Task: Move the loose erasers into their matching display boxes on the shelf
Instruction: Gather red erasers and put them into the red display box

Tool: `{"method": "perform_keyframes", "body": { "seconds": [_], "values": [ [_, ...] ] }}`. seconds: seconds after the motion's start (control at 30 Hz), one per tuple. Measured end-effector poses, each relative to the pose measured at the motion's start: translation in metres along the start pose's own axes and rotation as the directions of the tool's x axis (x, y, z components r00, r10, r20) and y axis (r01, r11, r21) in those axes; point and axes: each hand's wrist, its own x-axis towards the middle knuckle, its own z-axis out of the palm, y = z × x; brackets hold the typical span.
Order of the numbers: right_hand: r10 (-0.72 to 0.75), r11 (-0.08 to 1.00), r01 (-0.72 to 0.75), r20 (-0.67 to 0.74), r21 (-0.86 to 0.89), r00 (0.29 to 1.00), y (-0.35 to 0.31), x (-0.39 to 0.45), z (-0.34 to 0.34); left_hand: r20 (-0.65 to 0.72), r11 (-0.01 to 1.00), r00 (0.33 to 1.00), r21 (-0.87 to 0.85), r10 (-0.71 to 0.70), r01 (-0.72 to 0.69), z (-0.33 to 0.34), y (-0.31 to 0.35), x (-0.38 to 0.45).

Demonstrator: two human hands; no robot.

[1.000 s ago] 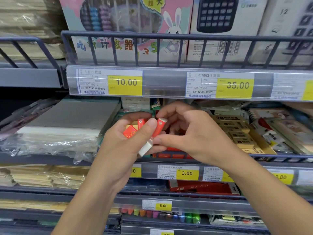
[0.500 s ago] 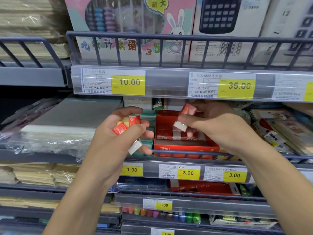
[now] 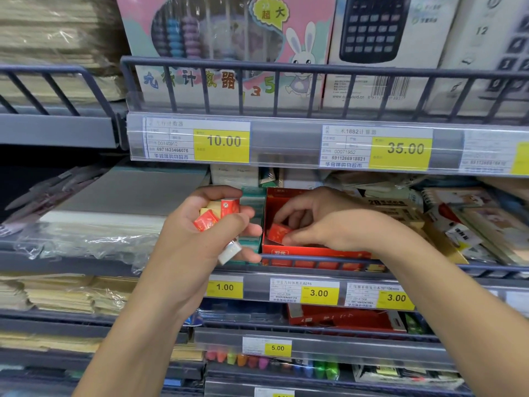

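Eraser (image 3: pixel 278 232), red-wrapped, is pinched in the right hand's (image 3: pixel 323 224) fingers inside the red box (image 3: pixel 312 249) at the shelf's front edge, ready for release, while the left hand (image 3: pixel 200 239) clasps several more erasers (image 3: pixel 217 214) for sorting.

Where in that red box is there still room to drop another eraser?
The red display box looks mostly bare behind the red eraser the right hand pinches, up to its back wall. The front left corner is crowded by fingers. The left hand is full.

Red display box (image 3: pixel 286 249) open-topped (shelf rail (image 3: pixel 320 260) crosses its front).
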Motion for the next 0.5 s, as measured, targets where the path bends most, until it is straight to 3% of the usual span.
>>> {"method": "perform_keyframes", "body": {
  "seconds": [0.1,0.27,0.5],
  "values": [
    [-0.032,0.999,0.031,0.026,0.024,0.999,-0.0013,0.0029,0.0034,0.0,1.0,1.0,0.0,0.003,-0.003,-0.0006,0.0009,-0.0013],
    [-0.053,0.99,0.053,-0.002,-0.134,0.999,0.0005,0.0041,-0.0002,-0.016,1.0,1.0,-0.014,-0.004,0.003,-0.0011,0.0016,-0.0021],
    [-0.051,0.984,0.06,0.06,-0.166,0.997,0.005,0.0037,-0.002,0.0,1.0,1.0,0.006,-0.012,0.012,-0.0004,0.0017,-0.001]
  ]
}}
